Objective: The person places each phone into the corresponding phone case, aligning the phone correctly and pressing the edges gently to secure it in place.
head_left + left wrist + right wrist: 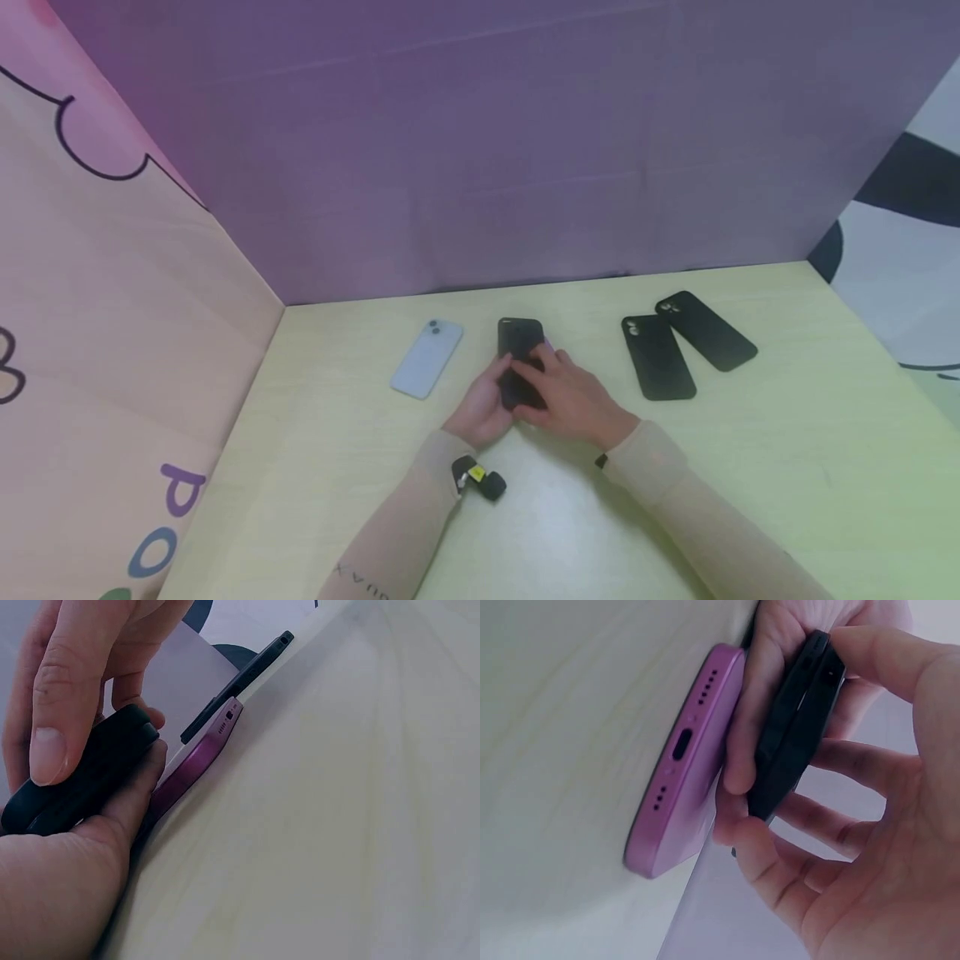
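A black phone case (pixel 519 335) is held between both hands above the table; in the right wrist view its edge shows two dark layers with a thin seam. My left hand (pixel 480 410) holds it from below and at its left side. The right hand (pixel 576 402) grips its near and right edges, its fingers bent over the top. Under it lies a purple phone (pixel 690 761), its charging port end towards the right wrist camera and mostly hidden in the head view. I cannot tell what the inner layer is.
A pale blue phone (pixel 427 358) lies camera side up to the left. Two black phone cases lie to the right, one (pixel 660 358) overlapping the other (pixel 708 333) at a corner. A purple cloth wall (pixel 480 167) closes off the table's far edge.
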Demonstrator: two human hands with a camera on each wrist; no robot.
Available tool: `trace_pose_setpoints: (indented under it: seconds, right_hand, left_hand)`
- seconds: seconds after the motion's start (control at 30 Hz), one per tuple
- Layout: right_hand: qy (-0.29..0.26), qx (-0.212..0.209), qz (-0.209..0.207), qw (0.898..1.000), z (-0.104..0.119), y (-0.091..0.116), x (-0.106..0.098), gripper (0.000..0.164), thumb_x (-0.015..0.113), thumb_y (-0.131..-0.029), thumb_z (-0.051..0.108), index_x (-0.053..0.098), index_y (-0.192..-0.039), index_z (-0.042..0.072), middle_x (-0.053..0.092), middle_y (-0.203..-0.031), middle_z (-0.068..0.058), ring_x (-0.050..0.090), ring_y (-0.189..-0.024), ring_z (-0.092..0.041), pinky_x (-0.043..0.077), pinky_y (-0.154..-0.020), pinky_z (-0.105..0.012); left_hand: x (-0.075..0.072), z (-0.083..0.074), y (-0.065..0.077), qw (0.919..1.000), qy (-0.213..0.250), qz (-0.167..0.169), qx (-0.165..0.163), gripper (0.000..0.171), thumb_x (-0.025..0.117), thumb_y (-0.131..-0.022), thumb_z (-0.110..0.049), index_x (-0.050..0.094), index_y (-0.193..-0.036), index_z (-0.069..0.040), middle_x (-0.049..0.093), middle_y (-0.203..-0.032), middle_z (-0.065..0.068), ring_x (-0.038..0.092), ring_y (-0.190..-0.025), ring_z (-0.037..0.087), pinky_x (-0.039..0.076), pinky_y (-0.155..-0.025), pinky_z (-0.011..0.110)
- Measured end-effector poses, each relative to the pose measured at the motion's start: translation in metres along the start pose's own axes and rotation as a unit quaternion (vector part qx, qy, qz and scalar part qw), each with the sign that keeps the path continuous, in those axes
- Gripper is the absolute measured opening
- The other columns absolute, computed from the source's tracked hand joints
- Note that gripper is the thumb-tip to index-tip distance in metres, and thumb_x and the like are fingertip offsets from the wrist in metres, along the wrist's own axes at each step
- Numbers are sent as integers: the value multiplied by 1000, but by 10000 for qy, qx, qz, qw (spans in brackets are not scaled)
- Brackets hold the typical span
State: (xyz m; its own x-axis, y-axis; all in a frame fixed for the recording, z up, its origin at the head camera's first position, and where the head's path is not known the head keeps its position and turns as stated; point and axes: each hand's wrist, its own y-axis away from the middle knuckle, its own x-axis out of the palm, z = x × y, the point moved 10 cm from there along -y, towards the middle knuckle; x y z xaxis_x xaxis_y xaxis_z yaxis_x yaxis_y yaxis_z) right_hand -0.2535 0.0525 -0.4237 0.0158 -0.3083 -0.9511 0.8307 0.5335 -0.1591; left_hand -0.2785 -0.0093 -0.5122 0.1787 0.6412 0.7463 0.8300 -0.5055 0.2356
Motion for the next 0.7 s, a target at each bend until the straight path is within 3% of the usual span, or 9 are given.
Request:
trace_pose_setpoints:
  seconds: [0.13, 0.37, 0.53, 0.7]
  right_hand:
    - [-285, 124, 45, 9995, -5, 0, -1, 66, 73, -92, 45, 57, -145, 9, 52, -137, -17, 59, -109, -30, 62, -81, -48]
    - [-567, 340, -270, 9974, -12, -2, -10, 47, 69, -96, 37, 64, -131, 7, 56, -131, -15, 58, -111, -31, 60, -86, -49]
    - [-761, 537, -758, 9928, -20, -3, -20, 37, 68, -96, 31, 67, -123, 6, 59, -124, -14, 58, -109, -31, 60, -85, -48]
    - [-1044, 694, -1313, 9834, -29, -1, -32, 31, 69, -94, 26, 68, -118, 6, 60, -119, -14, 57, -103, -31, 57, -80, -47]
  left_hand:
    - [-2, 1, 0, 9999, 112, -81, -33, 53, 39, -111, -37, 24, -161, -34, 35, -166, 5, 30, -155, 27, 31, -128, 43]
    - [1, 0, 0, 9999, 135, 13, -4, 53, 37, -111, -37, 23, -162, -32, 35, -166, 8, 31, -155, 28, 32, -127, 45]
    - [3, 0, 1, 9999, -13, 144, 32, 54, 35, -111, -36, 20, -163, -36, 32, -167, 9, 29, -156, 31, 29, -127, 52]
    - [3, 0, 1, 10000, -42, 70, 32, 54, 38, -110, -37, 24, -162, -37, 34, -166, 6, 33, -154, 31, 30, -126, 53]
